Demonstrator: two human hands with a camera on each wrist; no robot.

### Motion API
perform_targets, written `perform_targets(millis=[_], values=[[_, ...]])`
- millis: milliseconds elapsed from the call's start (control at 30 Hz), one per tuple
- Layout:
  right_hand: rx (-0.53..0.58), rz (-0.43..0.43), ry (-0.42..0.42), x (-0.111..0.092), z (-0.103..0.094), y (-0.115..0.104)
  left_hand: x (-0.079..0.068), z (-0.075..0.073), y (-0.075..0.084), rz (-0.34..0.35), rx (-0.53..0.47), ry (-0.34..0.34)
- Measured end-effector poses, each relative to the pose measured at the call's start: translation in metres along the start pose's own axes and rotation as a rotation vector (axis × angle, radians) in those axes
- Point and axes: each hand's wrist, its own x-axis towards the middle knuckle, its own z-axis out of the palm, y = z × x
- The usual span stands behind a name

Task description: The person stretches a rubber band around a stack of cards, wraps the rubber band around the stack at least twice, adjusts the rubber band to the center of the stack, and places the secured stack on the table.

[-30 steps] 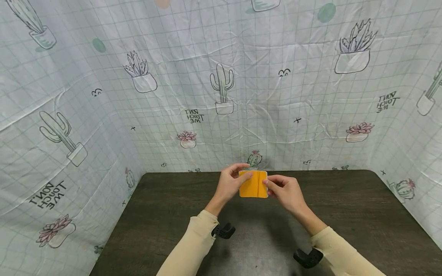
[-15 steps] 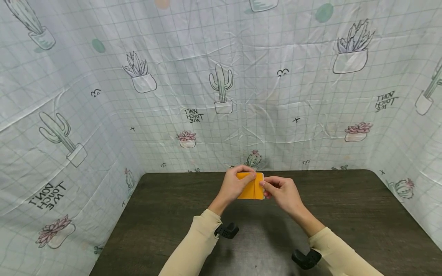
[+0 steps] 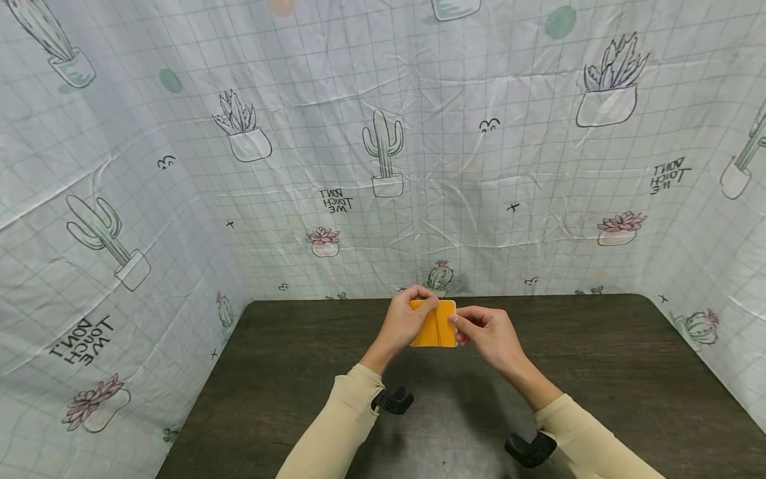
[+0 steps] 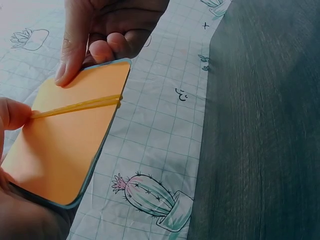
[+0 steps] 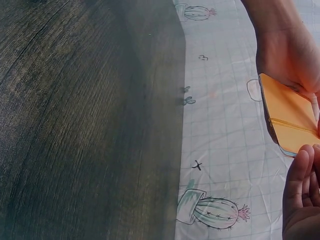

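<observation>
A small orange notebook with rounded corners is held up above the far part of the table. A yellow elastic band runs across its cover, slanting a little in the head view. My left hand holds the notebook's left side, and the left wrist view has its thumb tip right at one end of the band. On the opposite side my right hand pinches the edge, thumb on the cover and other fingers behind. The back of the notebook is hidden.
The dark wood-grain table spreads below both arms. A white grid-patterned curtain printed with cacti hangs behind it and along both sides. Each wrist wears a black band, the left one and the right one.
Both hands and the notebook have shifted slightly left. My left thumb has moved to the elastic band's upper end, and that end now leans left where the band stood upright before.
</observation>
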Motion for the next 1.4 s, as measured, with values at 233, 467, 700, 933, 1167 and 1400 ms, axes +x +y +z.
perform_targets(millis=[233,467,700,933,1167,1400], values=[[0.000,0.014,0.005,0.000,0.000,0.002,0.000,0.002,0.000,-0.042,-0.027,-0.004],[0.001,0.041,0.023,0.002,-0.005,0.000,-0.005,-0.005,-0.006,-0.082,-0.083,-0.077],[-0.013,0.068,0.073,0.008,-0.012,-0.005,-0.016,-0.005,-0.015,-0.130,-0.180,-0.267],[-0.045,0.053,0.071,0.008,-0.011,-0.005,-0.016,-0.003,-0.018,-0.131,-0.173,-0.262],[-0.072,0.060,0.062,0.012,-0.012,0.000,-0.014,-0.006,-0.020,-0.130,-0.141,-0.313],[-0.067,0.058,0.049,0.012,-0.012,0.000,-0.014,-0.008,-0.019,-0.109,-0.116,-0.330]])
